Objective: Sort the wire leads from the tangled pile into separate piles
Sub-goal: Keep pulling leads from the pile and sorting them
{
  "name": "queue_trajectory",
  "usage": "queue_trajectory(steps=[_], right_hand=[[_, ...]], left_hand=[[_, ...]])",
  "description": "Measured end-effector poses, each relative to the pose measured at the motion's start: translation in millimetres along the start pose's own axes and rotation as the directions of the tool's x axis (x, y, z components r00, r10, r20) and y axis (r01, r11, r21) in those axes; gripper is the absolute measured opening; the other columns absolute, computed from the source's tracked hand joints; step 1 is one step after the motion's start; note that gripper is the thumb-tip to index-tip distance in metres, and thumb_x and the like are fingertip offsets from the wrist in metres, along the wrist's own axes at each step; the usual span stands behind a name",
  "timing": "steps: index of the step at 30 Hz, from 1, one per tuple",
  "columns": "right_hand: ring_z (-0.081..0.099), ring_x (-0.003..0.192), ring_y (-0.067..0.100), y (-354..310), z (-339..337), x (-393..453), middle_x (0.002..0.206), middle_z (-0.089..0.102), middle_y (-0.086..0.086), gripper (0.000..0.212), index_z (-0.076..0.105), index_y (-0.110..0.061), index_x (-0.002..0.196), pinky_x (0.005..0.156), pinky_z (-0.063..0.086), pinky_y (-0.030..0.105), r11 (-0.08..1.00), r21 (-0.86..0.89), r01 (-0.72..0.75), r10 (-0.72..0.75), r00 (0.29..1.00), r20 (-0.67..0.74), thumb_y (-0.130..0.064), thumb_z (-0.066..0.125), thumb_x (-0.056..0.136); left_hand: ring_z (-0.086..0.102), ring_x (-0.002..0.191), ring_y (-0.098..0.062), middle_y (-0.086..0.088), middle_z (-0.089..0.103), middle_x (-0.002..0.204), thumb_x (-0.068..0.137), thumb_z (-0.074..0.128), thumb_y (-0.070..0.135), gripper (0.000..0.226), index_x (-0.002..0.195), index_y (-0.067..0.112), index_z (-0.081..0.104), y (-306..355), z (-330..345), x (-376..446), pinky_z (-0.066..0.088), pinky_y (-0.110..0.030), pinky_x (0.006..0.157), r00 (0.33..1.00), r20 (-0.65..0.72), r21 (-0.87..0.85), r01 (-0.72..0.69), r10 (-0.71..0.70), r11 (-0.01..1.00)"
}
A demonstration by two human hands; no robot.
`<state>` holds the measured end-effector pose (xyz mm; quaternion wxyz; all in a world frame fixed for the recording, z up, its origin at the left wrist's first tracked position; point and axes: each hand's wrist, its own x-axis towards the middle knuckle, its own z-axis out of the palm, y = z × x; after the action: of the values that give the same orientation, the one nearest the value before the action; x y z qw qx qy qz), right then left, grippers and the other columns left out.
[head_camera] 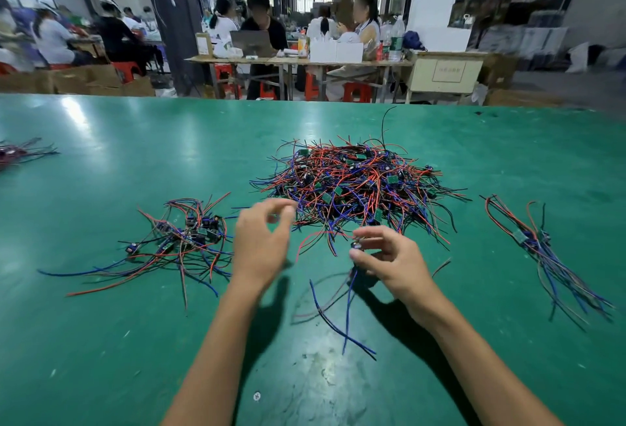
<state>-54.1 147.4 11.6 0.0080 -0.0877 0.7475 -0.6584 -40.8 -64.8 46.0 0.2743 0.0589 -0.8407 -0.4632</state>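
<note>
2 hands [262, 242] [389, 258] over the green surface [101, 358]: my right pinches 1 lead's module [357, 244] just beside the tangled pile [355, 185], left loosely curled, empty. Floppy, light wires snag, so I'd grab modules.

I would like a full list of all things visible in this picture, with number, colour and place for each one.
tangled pile: one, red, blue and black wires with small green boards, table centre
left pile: one, same colours, loosely spread, left of the hands
right pile: one, wires lying roughly parallel, right side
far pile: one, partly cut off at left edge
wire lead: one, blue, black and red, hanging from right hand
table: one, green
people: several, seated at background tables
stools: several, red, background
left hand: blurred, fingers curled, seemingly empty
right hand: pinches the wire lead
</note>
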Motion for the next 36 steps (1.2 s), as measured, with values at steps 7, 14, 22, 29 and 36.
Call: queue_trajectory(steps=[7,14,22,29,36], right_hand=[[0.068,0.077,0.014,-12,-9,-2,0.094,0.073,0.009,0.058,0.068,-0.017,0.118,0.069,0.055,0.022,0.936,0.343,-0.085,0.082,0.996,0.024,-0.020,0.085,0.063],[0.067,0.071,0.008,-16,-7,-5,0.099,0.077,0.006,0.042,0.069,-0.016,0.118,0.066,0.055,0.019,0.864,0.482,-0.145,0.131,0.989,0.063,-0.024,0.076,0.078],[0.054,0.073,0.007,-15,-4,-7,0.093,0.075,-0.007,0.030,0.078,-0.029,0.100,0.063,0.037,0.022,0.958,0.268,-0.097,0.101,0.995,0.002,-0.049,0.072,0.079],[0.055,0.068,0.003,-20,-8,-4,0.108,0.077,-0.007,0.034,0.075,-0.037,0.110,0.068,0.038,0.028,0.976,0.170,-0.139,0.133,0.990,0.042,-0.051,0.046,0.101],[0.061,0.073,-0.005,-8,-1,-10,0.086,0.074,-0.015,0.005,0.075,-0.035,0.092,0.065,0.045,0.016,0.906,-0.418,0.063,-0.120,0.987,-0.111,-0.038,0.074,0.088]], left_hand=[[0.068,0.077,-0.014,-0.003,0.075,0.107,0.105,0.038,0.037,0.043,0.118,0.012,0.070,30,29,-25,0.051,-0.024,0.067,0.865,0.501,-0.439,0.223,0.031,0.871],[0.074,0.086,-0.025,-0.014,0.076,0.103,0.094,0.066,0.012,0.033,0.127,0.009,0.061,27,29,-29,0.061,-0.030,0.076,0.749,0.661,-0.465,0.456,-0.046,0.759],[0.075,0.079,-0.026,-0.020,0.076,0.099,0.089,0.071,0.008,0.035,0.124,0.006,0.065,29,30,-32,0.059,-0.027,0.072,0.761,0.648,-0.561,0.505,-0.032,0.656],[0.075,0.074,-0.023,-0.017,0.077,0.096,0.084,0.074,0.004,0.037,0.120,0.007,0.065,25,24,-24,0.058,-0.023,0.068,0.822,0.559,-0.611,0.499,-0.111,0.614],[0.074,0.078,-0.014,-0.008,0.077,0.088,0.089,0.067,0.001,0.040,0.129,0.004,0.062,14,2,0,0.057,-0.020,0.076,0.965,0.145,-0.824,0.239,-0.216,0.513]])
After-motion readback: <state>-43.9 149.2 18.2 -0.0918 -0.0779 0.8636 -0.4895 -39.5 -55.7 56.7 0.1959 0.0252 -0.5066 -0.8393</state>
